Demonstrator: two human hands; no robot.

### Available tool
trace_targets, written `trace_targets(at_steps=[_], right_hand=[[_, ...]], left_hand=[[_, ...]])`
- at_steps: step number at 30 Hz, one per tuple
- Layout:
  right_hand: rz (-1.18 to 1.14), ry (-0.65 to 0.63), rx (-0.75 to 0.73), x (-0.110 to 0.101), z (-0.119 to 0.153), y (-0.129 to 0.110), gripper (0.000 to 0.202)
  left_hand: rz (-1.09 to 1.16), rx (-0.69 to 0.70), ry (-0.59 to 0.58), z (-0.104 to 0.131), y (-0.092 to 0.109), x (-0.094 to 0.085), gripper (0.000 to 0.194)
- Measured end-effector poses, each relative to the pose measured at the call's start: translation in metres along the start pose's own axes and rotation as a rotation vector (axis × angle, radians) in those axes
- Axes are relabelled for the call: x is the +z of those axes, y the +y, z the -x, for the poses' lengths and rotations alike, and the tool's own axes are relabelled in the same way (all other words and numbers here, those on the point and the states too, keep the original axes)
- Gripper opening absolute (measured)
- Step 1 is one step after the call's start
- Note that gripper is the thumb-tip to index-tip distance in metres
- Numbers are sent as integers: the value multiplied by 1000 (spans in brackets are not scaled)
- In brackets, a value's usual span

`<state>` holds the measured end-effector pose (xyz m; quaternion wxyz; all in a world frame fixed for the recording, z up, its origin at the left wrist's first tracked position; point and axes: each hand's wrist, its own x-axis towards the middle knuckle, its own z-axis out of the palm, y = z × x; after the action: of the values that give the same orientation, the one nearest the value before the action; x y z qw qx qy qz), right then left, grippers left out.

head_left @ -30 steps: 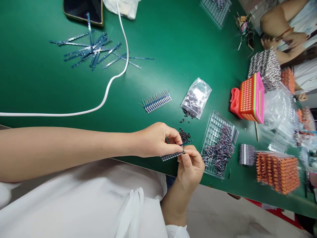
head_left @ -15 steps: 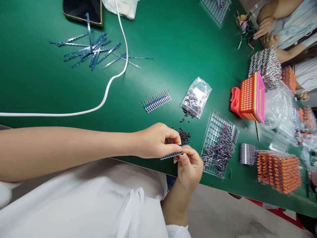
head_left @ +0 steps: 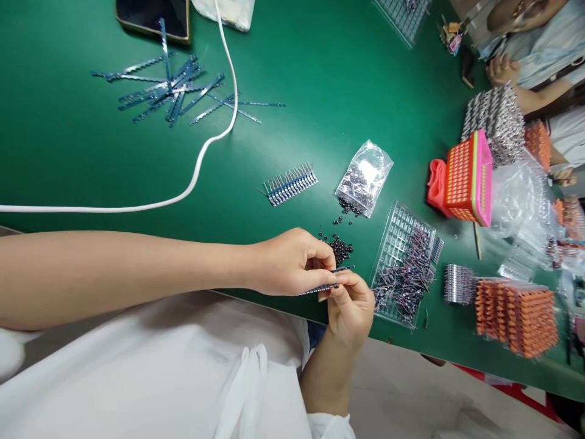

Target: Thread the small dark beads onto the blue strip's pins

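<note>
My left hand is closed around a thin dark-blue strip with a row of small parts along it, the strip lying between thumb and fingers. My right hand is closed in a pinch at the strip's right end, its fingertips meeting those of the left. What the right fingertips hold is too small and covered to make out. Just beyond the hands lies a heap of small black beads. A similar strip with upright wire leads rests on the green table farther off.
A clear bag spills black beads. Right of my hands stands a clear tray with leaded parts. Blue strips lie scattered near a white cable. Stacked orange parts and a basket are at right, near co-workers.
The strip in my left hand has tilted, so its row of parts shows narrower. My hands hold nearly the same place. At the upper right, a co-worker's arm has shifted.
</note>
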<state>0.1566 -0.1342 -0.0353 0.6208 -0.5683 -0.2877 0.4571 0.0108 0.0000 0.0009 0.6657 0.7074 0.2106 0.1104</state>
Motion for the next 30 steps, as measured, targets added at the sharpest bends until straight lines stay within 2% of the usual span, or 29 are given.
trace_targets(at_steps=[6, 13, 18, 30], right_hand=[[24, 8, -6, 1, 0, 0, 14], [3, -8, -18, 1, 0, 1, 10], [40, 24, 5, 0, 0, 1, 18], [39, 41, 35, 0, -1, 1, 21]], left_hand=[[-12, 11, -5, 1, -1, 0, 23], [-20, 24, -3, 1, -1, 1, 23], [-34, 38, -9, 0, -2, 1, 23], [-48, 84, 5, 1, -4, 2, 20]])
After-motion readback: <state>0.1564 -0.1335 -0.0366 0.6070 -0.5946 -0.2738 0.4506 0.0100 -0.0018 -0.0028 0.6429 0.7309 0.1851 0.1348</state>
